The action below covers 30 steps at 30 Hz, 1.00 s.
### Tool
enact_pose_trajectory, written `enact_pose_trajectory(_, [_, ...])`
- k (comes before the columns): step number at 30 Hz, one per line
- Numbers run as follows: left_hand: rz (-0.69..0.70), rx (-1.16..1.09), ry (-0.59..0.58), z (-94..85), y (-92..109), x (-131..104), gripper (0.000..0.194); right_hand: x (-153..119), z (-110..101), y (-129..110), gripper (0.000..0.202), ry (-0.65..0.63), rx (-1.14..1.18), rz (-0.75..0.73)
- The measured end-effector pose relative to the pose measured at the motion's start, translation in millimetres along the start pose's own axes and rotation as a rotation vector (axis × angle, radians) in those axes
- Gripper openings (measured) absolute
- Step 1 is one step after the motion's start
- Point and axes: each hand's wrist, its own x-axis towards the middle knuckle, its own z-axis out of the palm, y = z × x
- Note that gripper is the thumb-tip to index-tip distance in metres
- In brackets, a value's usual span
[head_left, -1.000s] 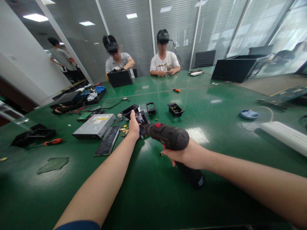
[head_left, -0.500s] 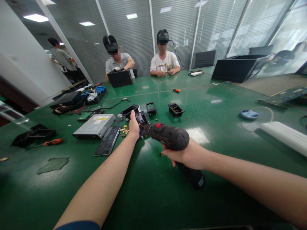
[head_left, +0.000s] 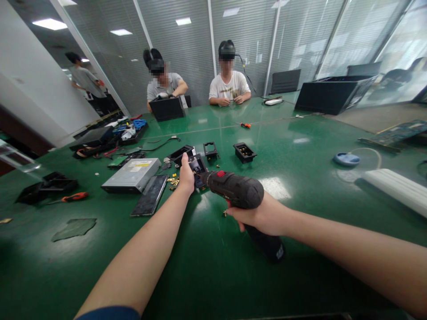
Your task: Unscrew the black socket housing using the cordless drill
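Observation:
My right hand point(head_left: 255, 215) is wrapped round the handle of a black cordless drill point(head_left: 235, 189), its chuck pointing left. My left hand point(head_left: 187, 174) grips a small black plastic housing point(head_left: 199, 165) by its left side. The drill's front end meets this housing; the bit tip is hidden. Just behind lie another black housing point(head_left: 180, 154) and a black frame point(head_left: 210, 150). To their right sits a black box with brass parts inside point(head_left: 244, 152). Small brass pieces point(head_left: 173, 182) are scattered left of my left hand.
A silver disc drive point(head_left: 132, 175) and a dark phone-like slab point(head_left: 150, 195) lie at left, near an orange screwdriver point(head_left: 75, 197). Another screwdriver point(head_left: 246, 126) lies farther back. Two people sit across the green table point(head_left: 207, 266). A white power strip point(head_left: 396, 189) is at right.

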Motion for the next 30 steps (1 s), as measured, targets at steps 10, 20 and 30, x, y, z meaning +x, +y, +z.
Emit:
enact_pose_trajectory(10, [-0.017,-0.026,0.000,2.7,2,-2,0.077,-2,0,-1,0.019,-0.002,-0.013,-0.004])
enact_pose_trajectory(20, [0.016,-0.010,-0.005,-1.1,-3,4,0.081,0,1,-1,0.017,-0.012,0.026,0.005])
enact_pose_trajectory(30, [0.020,0.012,-0.033,-7.3,-6,9,0.078,0,1,10,0.036,-0.006,0.009,-0.038])
